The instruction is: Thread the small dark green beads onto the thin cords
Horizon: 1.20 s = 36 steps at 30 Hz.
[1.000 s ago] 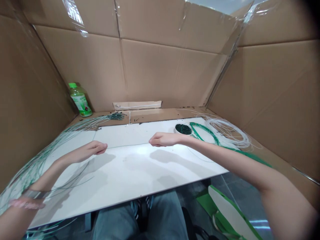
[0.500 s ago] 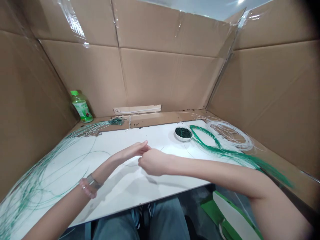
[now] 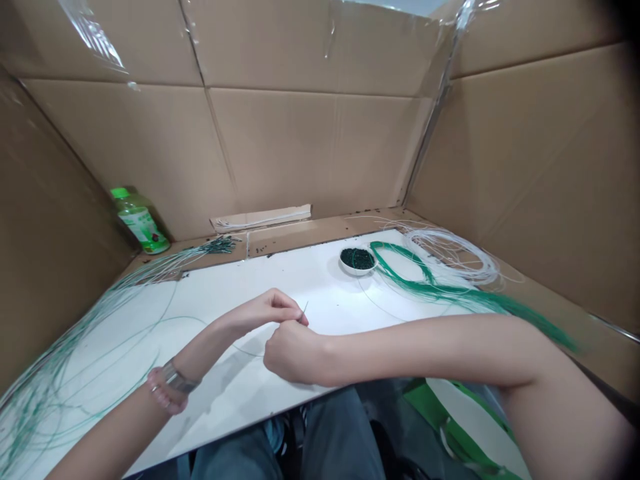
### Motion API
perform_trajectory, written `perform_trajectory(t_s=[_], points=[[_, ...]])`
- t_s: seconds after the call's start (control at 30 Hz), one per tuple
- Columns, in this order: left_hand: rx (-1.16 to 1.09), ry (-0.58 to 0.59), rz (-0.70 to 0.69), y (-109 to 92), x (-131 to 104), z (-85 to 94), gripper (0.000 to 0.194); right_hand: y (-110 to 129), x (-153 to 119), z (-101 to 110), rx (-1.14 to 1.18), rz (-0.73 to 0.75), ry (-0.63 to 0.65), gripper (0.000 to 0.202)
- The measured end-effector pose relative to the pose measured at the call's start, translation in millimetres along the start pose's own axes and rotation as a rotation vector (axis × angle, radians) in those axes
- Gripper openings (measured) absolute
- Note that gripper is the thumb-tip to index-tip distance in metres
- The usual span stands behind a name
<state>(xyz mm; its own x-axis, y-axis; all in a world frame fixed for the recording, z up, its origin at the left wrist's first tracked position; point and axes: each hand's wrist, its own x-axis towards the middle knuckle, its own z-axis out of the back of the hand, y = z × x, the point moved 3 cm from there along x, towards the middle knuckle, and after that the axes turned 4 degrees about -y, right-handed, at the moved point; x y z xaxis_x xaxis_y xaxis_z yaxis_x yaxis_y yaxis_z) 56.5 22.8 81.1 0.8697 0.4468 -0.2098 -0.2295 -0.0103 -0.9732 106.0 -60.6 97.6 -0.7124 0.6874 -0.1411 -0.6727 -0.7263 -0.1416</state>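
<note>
My left hand [image 3: 270,311] is closed in a pinch over the white board [image 3: 250,290], with a short end of thin dark strand [image 3: 306,307] sticking up from its fingertips. Just below and touching it, my right hand [image 3: 296,353] is curled into a fist; its fingertips are turned away, so what it grips is hidden. A fine green line [image 3: 245,351] runs leftward from the hands across the board. Beyond them stands a small white bowl [image 3: 357,271] filled with tiny dark green beads [image 3: 358,257].
Loose green strands [image 3: 60,373] spread over the left side, gathered at a beaded bunch [image 3: 220,245]. Right of the bowl lie a green thread bundle [image 3: 450,294] and a white coil [image 3: 475,257]. A green-capped bottle [image 3: 143,225] stands at back left. Cardboard walls [image 3: 320,147] enclose the board.
Both hands have come lower and slightly nearer to me. The left fingers have folded from stretched out into a pinch, and the strand's end now shows above them. The view has shifted slightly.
</note>
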Motion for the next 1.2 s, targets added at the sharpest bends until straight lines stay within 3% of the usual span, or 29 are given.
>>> perform_trajectory(t_s=[0.27,0.53,0.67,0.8,0.97,1.2], points=[[0.002,-0.036,0.005,-5.5,-2.0,-1.7,0.021,2.7,-3.2,6.6,-0.061,0.017,0.132,0.019],[0.060,-0.106,-0.017,-10.4,-2.8,-5.9,0.019,1.9,1.8,-5.2,-0.028,0.030,0.080,0.013],[0.079,-0.172,-0.048,-2.2,-0.2,-0.6,0.022,-1.6,-5.1,-7.1,0.063,0.074,-0.141,0.019],[0.084,-0.414,-0.160,10.2,-2.2,14.6,0.028,-18.8,-26.4,-6.9,0.293,0.116,-0.445,0.019],[0.157,-0.592,-0.268,23.9,-11.9,15.8,0.029,-53.7,-36.3,-29.8,0.709,-0.326,-0.816,0.018],[0.295,-0.651,-0.329,31.8,-19.4,3.5,0.028,-56.1,-8.0,-65.5,1.266,-0.639,-0.997,0.020]])
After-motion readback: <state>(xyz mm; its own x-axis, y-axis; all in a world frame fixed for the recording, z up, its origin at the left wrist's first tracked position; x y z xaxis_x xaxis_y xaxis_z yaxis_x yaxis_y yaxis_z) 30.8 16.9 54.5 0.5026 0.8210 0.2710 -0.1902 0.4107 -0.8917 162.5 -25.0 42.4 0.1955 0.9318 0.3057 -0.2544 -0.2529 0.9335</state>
